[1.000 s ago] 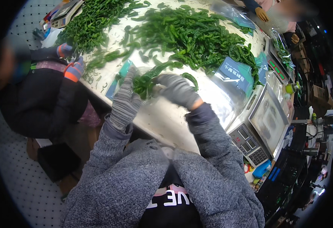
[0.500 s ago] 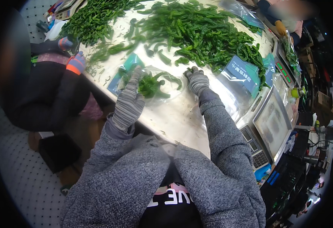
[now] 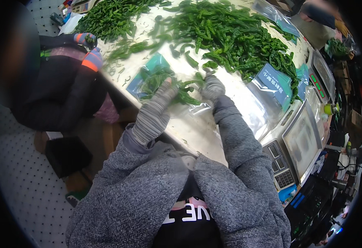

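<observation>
Lying on the pale table top (image 3: pixel 214 136) near its front edge is a clear plastic bag with a teal end (image 3: pixel 156 76), and long green peppers (image 3: pixel 181 93) sit in it. The left hand (image 3: pixel 158 107), in a grey striped knit glove, rests on the bag and presses it down — its fingers lie flat, not clenched. The right hand (image 3: pixel 212 87), in a grey glove too, is just beside the bag's open end and closes on some green peppers there, though how tight is hard to tell. Behind the hands lies a big heap of loose green peppers (image 3: pixel 230 37). A stack of clear bags with blue labels (image 3: pixel 268 89) sits to the right, with a grey weighing scale (image 3: pixel 301 140) beyond it. At the left, another person's gloved hand with an orange cuff (image 3: pixel 91 58) touches the table edge.
</observation>
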`<state>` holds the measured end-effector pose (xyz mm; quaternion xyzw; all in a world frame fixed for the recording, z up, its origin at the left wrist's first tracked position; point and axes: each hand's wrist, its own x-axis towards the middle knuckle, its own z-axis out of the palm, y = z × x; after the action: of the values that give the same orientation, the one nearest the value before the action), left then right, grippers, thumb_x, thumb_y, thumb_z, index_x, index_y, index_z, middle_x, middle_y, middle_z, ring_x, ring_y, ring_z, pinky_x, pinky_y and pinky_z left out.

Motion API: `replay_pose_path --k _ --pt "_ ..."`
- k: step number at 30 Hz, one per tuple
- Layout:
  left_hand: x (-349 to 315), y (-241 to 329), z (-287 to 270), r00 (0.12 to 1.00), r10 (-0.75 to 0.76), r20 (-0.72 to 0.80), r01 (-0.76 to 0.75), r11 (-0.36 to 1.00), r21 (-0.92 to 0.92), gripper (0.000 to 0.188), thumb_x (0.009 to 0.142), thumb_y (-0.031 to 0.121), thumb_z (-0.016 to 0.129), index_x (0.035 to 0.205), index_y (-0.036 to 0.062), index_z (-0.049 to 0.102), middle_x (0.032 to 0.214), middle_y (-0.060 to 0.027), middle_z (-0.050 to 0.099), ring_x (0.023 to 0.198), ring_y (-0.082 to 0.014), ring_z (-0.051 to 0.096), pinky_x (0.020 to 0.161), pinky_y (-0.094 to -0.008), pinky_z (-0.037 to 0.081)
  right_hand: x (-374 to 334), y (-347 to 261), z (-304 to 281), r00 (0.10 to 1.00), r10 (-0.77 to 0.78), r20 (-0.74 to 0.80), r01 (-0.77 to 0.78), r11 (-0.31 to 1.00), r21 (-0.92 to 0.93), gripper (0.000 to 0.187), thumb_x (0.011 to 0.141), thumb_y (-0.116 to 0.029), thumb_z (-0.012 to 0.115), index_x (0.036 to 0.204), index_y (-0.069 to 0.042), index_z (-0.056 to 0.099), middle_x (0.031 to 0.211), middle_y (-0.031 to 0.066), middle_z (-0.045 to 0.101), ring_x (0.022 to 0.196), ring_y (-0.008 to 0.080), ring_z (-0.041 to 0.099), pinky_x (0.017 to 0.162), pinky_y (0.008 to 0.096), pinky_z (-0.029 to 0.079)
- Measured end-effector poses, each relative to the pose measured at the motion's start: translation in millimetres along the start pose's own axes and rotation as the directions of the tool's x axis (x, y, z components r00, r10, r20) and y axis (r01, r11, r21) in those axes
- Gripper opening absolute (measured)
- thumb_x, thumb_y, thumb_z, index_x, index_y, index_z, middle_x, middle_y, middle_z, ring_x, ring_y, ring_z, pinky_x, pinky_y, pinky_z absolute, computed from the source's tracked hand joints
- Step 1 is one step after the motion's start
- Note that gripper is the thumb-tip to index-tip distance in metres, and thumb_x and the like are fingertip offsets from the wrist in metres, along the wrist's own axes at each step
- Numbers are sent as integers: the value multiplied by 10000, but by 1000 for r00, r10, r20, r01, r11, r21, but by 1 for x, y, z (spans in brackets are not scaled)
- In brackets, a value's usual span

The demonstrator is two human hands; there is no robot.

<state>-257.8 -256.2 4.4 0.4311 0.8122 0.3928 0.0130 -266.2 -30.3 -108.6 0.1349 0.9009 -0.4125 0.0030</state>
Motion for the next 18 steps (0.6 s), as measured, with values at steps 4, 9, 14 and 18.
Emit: replay_pose_path --k 4,9,14,18 --pt "-8 9 11 991 -94 94 91 995 39 356 715 -64 427 1004 62 592 1259 -176 411 1153 -276 422 912 -298 388 -8 21 -50 895 -434 -99 111 434 -894 552 732 -211 621 1208 -89 370 974 125 545 709 163 543 618 273 472" --pt "0 21 16 955 -259 146 202 926 318 513 690 -50 419 1202 -20 412 1261 -188 392 1143 -288 418 917 -339 382 -63 -42 -84 717 -595 362 463 796 390 649 655 -218 680 1212 -77 377 916 81 541 762 151 533 638 275 483" --pt "5 21 12 974 -221 51 200 944 264 529 745 14 447 1258 -15 321 1301 -183 332 1153 -271 406 881 -318 408 -53 -90 -56 765 -163 623 290 951 -108 587 667 -161 613 1185 10 397 906 157 565 785 222 571 753 325 475" --pt "-2 15 9 979 -184 -92 199 959 202 549 723 -54 413 1263 -14 325 1243 -206 401 1121 -320 431 935 -343 365 -35 -145 -36 806 -156 571 406 848 -341 469 702 -171 585 1115 10 455 867 191 582 774 259 580 752 321 469"
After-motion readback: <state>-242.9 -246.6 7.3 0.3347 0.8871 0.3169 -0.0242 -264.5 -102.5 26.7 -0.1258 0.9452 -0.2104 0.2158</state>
